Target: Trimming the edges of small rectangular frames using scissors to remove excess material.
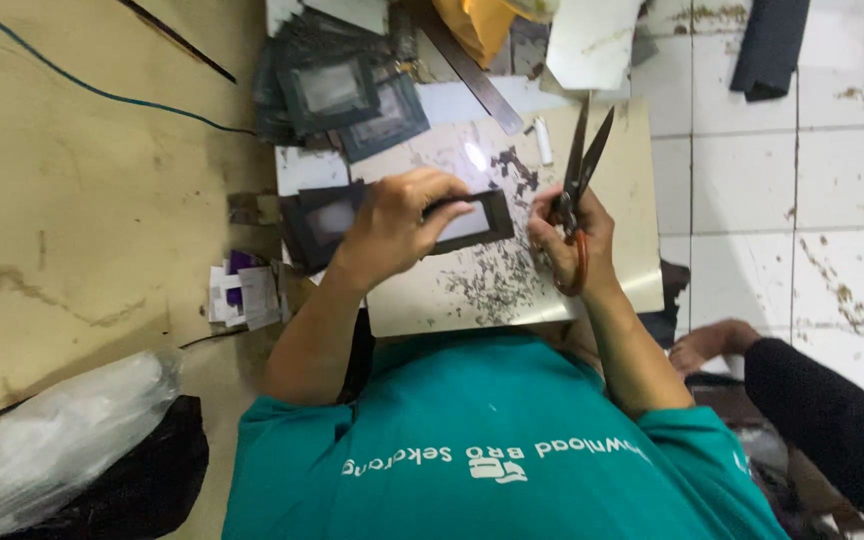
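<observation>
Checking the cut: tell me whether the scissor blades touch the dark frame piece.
Apart. The head view shows the scissors blades pointing up, away from the dark frame piece in the left hand.

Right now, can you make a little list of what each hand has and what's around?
left hand: holds a dark rectangular frame
right hand: holds scissors, blades open, pointing away
work surface: pale board sprinkled with dark scraps
behind: stack of dark frames, metal ruler
left side: plastic bag, blue cable
</observation>
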